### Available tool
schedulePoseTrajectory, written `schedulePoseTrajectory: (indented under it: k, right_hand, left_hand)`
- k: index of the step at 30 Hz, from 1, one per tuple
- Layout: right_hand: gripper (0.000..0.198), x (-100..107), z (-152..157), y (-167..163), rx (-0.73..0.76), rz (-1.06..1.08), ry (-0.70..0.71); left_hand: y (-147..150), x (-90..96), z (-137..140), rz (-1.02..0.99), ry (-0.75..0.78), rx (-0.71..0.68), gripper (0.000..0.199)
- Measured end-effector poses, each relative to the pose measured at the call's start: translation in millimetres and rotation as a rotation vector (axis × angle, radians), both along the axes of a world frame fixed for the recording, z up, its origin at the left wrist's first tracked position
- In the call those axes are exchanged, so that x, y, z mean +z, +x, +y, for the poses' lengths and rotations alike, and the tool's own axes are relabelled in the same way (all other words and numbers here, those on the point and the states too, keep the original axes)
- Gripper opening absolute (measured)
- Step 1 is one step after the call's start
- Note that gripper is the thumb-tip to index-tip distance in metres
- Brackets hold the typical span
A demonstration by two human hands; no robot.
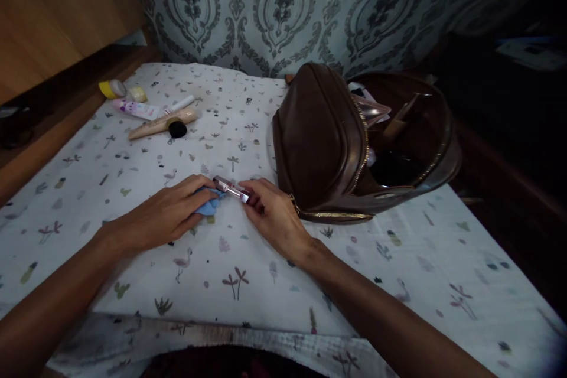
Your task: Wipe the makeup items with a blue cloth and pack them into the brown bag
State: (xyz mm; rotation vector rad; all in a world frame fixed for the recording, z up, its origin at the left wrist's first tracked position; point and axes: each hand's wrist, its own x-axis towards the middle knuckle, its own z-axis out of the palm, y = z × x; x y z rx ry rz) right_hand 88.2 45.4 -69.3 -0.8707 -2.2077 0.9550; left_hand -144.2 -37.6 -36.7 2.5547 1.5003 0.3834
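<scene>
Blue cloth [208, 207] is bunched in my left hand [170, 209], fingers closed on it, their tips at the silvery end of a slim glossy tube [234, 189]. My right hand [277, 215] pinches the tube's dark-red end. Hands close but apart, tube bridging the gap, just above or on the cloth-covered desk [248, 248]; can't tell which. Handling, my take: firm grip on the right end, cloth flat under the left fingertips, light even pressure, small turns; smooth cylinder, likely to slip. Just right of the right hand: brown bag [310, 136], smooth leather-look, boxy with rounded edges, gold-toothed zip [364, 147] gaping, shiny pinkish pouch [374, 111] inside. Far left: beige tapered tube [153, 126], black round cap [178, 128], purple-and-white squeeze tube [136, 109], yellow-ended jar [110, 89]. Behind: grey damask-print curtain [283, 6]; wood-grain panel [62, 12] at left.
</scene>
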Motion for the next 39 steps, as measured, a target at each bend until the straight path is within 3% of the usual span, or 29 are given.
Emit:
schedulePoseTrajectory:
  k: [7,10,13,16,21,25,28,32,39]
  right_hand:
    - [0.019,-0.4,-0.2,0.0,-0.001,-0.010,0.007]
    - [0.015,0.2,-0.4,0.2,0.010,-0.012,0.023]
    - [0.013,1.4,-0.3,0.8,0.025,-0.014,0.037]
    - [0.016,2.0,0.0,1.6,0.038,-0.003,0.033]
    - [0.023,1.4,0.4,2.7,0.067,0.008,0.034]
    - [0.017,2.3,-0.1,2.6,0.069,-0.006,0.036]
    - [0.015,2.7,-0.5,2.3,0.056,-0.015,0.024]
    - [0.018,0.6,-0.3,2.4,0.052,0.006,0.032]
    - [0.022,-2.5,0.1,3.2,0.086,0.038,0.070]
  left_hand:
    - [7.9,-3.8,0.1,-0.039,0.139,-0.020,0.034]
    - [19.1,-5.0,0.7,-0.007,0.324,0.002,0.030]
    - [32.0,-6.2,2.1,0.154,0.549,-0.025,0.019]
    - [42.1,-6.9,4.9,0.241,0.656,-0.075,0.016]
    - [51.7,-11.8,9.5,0.264,0.655,-0.035,0.026]
    - [53.0,-16.5,10.0,0.187,0.617,-0.022,0.031]
    - [49.8,-18.2,8.9,0.088,0.596,0.001,0.025]
    - [47.1,-18.4,8.1,0.118,0.619,-0.011,0.016]
    - [47.4,-18.5,9.8,0.119,0.615,-0.022,0.016]
